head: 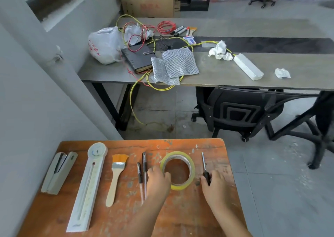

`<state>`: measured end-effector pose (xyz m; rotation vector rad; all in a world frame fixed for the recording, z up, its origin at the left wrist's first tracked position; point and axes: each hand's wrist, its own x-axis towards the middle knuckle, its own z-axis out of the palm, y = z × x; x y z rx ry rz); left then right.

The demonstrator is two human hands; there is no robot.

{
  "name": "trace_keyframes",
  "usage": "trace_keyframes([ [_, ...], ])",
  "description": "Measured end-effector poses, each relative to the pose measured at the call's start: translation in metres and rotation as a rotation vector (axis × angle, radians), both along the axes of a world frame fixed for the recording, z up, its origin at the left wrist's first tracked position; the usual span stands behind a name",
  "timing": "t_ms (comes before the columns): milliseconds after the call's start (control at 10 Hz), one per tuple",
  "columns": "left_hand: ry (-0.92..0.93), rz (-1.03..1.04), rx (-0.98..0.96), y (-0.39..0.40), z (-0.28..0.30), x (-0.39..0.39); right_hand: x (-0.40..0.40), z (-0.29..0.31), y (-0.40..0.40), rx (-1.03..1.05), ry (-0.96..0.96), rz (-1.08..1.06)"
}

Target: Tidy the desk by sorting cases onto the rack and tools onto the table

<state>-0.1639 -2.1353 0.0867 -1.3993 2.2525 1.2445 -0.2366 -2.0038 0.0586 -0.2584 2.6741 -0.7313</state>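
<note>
On the orange bench, the left hand curls over the tape roll's near-left rim; the right hand pinches the screwdriver handle. Two pens lie just left of the left hand, brush beyond.

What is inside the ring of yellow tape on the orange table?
Only bare, scuffed tabletop shows through the yellow tape roll. The left hand covers the ring's near-left edge, hiding whatever lies beneath it.
</note>
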Motion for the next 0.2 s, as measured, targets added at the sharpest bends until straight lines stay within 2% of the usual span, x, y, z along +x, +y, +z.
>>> trace_keyframes([
  [200,0.0,0.038,0.001,-0.0003,-0.0048,-0.0009,-0.0015,-0.0001,0.0006,0.018,-0.012,0.001],
])
